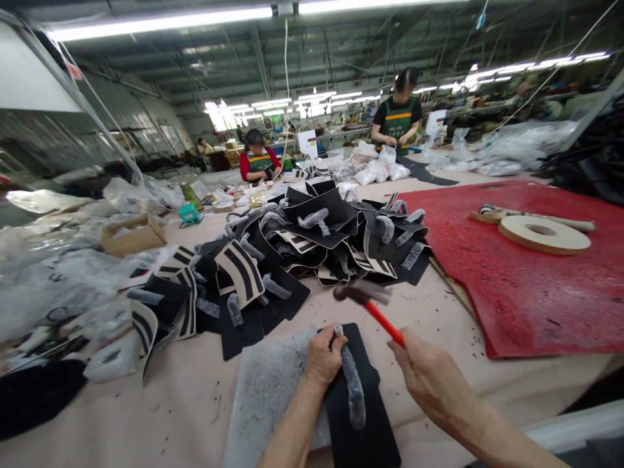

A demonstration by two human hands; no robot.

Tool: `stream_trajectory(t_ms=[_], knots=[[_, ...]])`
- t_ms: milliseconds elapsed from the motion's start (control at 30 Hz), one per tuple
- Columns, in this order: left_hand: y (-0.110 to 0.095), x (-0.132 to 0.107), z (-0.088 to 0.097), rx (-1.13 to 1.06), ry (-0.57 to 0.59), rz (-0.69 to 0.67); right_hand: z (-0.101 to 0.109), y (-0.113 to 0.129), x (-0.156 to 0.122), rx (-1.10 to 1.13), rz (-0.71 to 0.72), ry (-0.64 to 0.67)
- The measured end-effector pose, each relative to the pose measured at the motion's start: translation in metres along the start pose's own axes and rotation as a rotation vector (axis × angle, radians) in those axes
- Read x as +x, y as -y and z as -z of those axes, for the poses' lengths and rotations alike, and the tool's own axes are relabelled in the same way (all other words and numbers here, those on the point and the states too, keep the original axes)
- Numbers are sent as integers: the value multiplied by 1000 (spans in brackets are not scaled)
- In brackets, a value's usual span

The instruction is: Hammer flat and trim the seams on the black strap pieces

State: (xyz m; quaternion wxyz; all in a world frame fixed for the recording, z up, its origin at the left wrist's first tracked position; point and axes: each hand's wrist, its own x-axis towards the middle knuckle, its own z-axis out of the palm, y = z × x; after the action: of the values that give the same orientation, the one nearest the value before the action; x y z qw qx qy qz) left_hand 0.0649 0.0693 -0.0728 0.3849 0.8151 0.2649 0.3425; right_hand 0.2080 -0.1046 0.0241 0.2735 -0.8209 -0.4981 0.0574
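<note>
My left hand [325, 356] is closed around a small metal punch [338, 330], held upright with its top end showing. It stands over the far end of a black panel [363, 429] that carries a plastic-wrapped strap [354, 390]. The punch's lower tip is hidden by my fingers. Under the panel's left side lies a grey, worn board [273, 383]. My right hand [429, 367] grips the red handle of a hammer [385, 323]. The hammer's head, slightly blurred, is raised above and beyond the punch, apart from it.
A large heap of black panels [331, 224] with wrapped straps and striped pieces fills the table's middle. At right, a red mat [546, 305] bears a tape roll [543, 234]. Plastic bags [58, 286] and a cardboard box [134, 235] lie left. Two co-workers [397, 120] work beyond.
</note>
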Motion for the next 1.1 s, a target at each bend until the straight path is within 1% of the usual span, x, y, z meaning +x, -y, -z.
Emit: stream_trajectory(t_ms=[67, 100, 133, 167, 233, 267, 300, 333, 367, 400, 433, 467, 500, 533, 633, 700, 733, 767, 800, 867, 900, 933, 967, 1033, 1100], knots=[[1, 0, 0, 20, 1, 9, 12, 5, 6, -143, 92, 120], [1, 0, 0, 25, 6, 13, 20, 10, 9, -182, 122, 129], [1, 0, 0, 25, 14, 14, 30, 15, 13, -190, 146, 87], [1, 0, 0, 23, 21, 12, 40, 22, 16, -164, 163, -5], [2, 0, 0, 19, 27, 4, 54, 36, 20, -35, 150, -291], [3, 0, -1, 19, 23, 1, 56, 41, 20, 36, 137, -435], [3, -1, -1, 20, 21, 2, 54, 43, 18, 87, 143, -519], [4, -1, -1, 26, 19, 8, 47, 42, 14, 100, 162, -524], [4, -1, -1, 36, 20, 16, 38, 37, 10, 72, 188, -460], [5, -1, -2, 48, 24, 22, 28, 29, 5, 15, 219, -319], [5, -1, -2, 57, 30, 25, 17, 20, 0, -52, 213, -156], [6, -1, -2, 61, 33, 23, 8, 9, -4, -107, 179, -11], [6, -1, -2, 59, 35, 16, 0, -2, -7, -148, 116, 95], [5, -1, -1, 51, 34, 8, -6, -13, -8, -171, 46, 153], [4, -1, -1, 30, 23, -4, -21, -44, -7, -167, -135, 219], [3, 0, -1, 30, 12, -2, -33, -62, -4, -163, -222, 271], [3, 0, -1, 31, 9, -1, -40, -68, -2, -181, -245, 283], [4, 0, -1, 32, 8, 0, -46, -72, 0, -211, -244, 265], [4, 1, -1, 34, 9, 1, -52, -72, 1, -242, -219, 212], [5, 0, -2, 39, 15, 1, -62, -59, 1, -251, -125, 43], [5, 0, -2, 41, 17, 1, -66, -46, -1, -209, -76, -24], [5, -1, -2, 41, 17, 3, -69, -30, -3, -143, -41, -46], [6, -2, -3, 38, 16, 6, -73, -12, -6, -71, -19, -25], [7, -2, -3, 13, 10, 27, -83, 23, -12, 4, -3, 139], [9, 1, -4, -68, -11, 97, -96, 48, -17, -49, -28, 314]])
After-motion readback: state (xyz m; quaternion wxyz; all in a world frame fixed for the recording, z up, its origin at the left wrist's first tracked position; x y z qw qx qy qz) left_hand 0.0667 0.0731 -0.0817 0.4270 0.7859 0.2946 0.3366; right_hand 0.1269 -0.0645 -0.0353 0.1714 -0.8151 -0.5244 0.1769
